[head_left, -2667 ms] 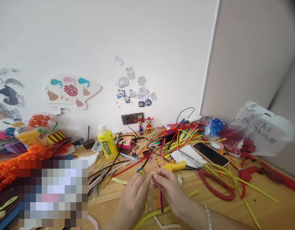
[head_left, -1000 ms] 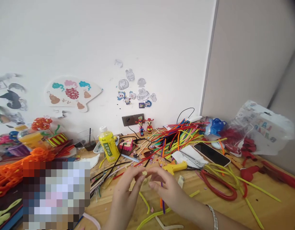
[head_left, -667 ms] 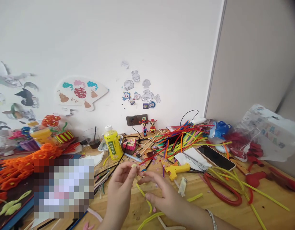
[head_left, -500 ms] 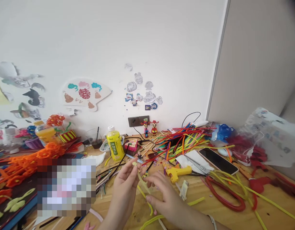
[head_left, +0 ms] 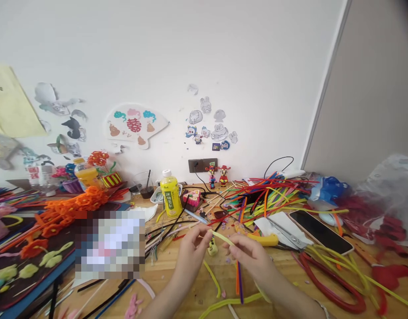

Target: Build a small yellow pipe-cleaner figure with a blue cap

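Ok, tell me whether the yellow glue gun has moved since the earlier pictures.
No. The view has shifted, but the yellow glue gun keeps its place against the fixed scissors and phone, lying just in front of the scissors.

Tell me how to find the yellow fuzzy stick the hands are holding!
Look at the wooden table under the white wall, then find the two hands at the front: left hand, right hand. Between their fingers is a short yellow pipe cleaner. Unlike the curved yellow pipe cleaner lying on the table below, this one is up in the air.
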A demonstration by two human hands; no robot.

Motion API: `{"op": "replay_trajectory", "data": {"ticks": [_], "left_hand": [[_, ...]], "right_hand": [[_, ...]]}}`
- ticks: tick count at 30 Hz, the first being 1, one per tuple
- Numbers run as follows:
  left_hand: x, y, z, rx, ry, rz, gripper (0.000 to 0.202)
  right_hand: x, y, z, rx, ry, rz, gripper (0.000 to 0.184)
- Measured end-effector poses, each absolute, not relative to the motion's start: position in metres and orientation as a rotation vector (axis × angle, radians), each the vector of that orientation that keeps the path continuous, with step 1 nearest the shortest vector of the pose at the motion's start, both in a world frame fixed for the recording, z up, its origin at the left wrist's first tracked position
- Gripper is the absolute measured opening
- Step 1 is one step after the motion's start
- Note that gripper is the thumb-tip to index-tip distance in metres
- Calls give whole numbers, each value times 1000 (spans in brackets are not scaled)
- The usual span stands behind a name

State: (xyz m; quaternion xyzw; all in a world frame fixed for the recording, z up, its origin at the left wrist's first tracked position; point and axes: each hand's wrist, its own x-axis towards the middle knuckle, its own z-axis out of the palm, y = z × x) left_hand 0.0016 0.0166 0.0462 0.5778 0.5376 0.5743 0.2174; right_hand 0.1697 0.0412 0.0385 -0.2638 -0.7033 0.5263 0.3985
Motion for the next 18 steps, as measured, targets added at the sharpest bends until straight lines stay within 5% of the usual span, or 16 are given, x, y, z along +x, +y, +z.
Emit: {"op": "replay_trajectory", "data": {"ticks": [8, 18], "left_hand": [[9, 9, 36, 2119, 1463, 1450, 17], [11, 7, 27, 2317, 1513, 1365, 23]], "right_hand": [[171, 48, 44, -734, -1588, 1365, 41], [173, 45, 44, -578, -1318, 2058, 23]]}}
